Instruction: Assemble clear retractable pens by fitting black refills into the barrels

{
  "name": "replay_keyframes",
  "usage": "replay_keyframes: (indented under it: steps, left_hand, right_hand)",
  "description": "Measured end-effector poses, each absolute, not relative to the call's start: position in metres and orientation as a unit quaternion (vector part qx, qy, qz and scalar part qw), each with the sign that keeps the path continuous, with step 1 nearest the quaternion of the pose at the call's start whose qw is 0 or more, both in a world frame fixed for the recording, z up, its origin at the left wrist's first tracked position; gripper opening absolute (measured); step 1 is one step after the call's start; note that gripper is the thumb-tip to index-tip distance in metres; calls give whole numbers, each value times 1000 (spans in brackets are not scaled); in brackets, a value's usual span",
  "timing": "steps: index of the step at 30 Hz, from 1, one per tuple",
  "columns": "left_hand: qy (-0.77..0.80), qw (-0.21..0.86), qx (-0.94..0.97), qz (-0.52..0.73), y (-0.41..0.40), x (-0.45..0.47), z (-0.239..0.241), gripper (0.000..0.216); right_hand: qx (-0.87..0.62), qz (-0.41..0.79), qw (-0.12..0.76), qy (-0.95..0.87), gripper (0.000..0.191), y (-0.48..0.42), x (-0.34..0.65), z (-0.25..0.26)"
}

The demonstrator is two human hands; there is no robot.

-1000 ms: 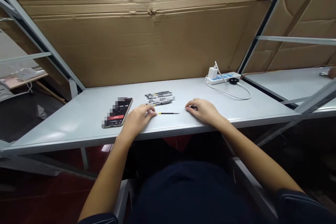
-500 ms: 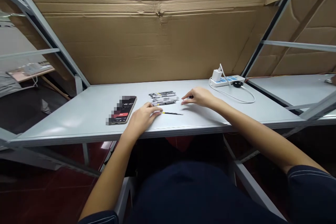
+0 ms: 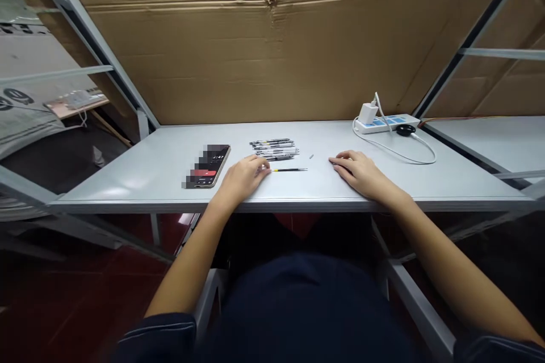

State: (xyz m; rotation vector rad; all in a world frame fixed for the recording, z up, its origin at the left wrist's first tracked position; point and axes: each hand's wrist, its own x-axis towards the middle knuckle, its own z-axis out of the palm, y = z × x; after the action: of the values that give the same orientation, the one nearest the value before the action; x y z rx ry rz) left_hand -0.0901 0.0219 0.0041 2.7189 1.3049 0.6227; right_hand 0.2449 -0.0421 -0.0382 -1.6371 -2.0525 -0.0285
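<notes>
My left hand (image 3: 244, 178) rests on the table with its fingers closed around the near end of a pen refill (image 3: 292, 169). The refill's dark, thin length and a yellow band stick out to the right; the rest is hidden by the fingers. Just beyond lies a row of several pens (image 3: 276, 149), side by side. To the right, my right hand (image 3: 356, 173) lies low over the table, fingertips together on a small dark pen part (image 3: 332, 160), mostly covered. A tiny grey piece (image 3: 311, 156) sits on the table between the pens and my right hand.
A phone (image 3: 213, 167) lies left of my left hand, partly pixelated. At the back right are a white power strip (image 3: 385, 123) with a charger (image 3: 367, 113), a round black device (image 3: 406, 130) and a looping white cable (image 3: 395, 152). Cardboard (image 3: 272, 68) walls off the table's back.
My right hand has moved right, away from the pens, and come down to the table. The tiny grey piece now lies where that hand was. My left hand keeps hold of the refill.
</notes>
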Motion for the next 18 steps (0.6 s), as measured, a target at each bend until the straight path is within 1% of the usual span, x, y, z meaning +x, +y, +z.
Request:
replay_keyframes:
  steps: [2,5,10,14,16,18]
  left_hand:
    - [434,27,876,209,22,-87,2,22]
    - [439,19,867,233,21,-87,-1,33]
    - [400,12,881,254,19,-93,-5,36]
    - [400,-9,878,265,20,-95,-7,52]
    - [403,-14,877,262,20,-95,-8,60]
    - [407,-11,877,254,20,-95,-8,63]
  right_hand:
    - [-592,-4,255,-764,41,-43,245,-38]
    - [-597,-13,258,-759,44,-45,245,-37]
    - [-612,-48,273,-741,56,-54,246,-41]
    - [-608,-45,269,-746,64,-61,244,-39]
    - [-612,-23,263,-746,64,-64,243,-37]
    - [-611,2,255,-749,59,-66,241,-34]
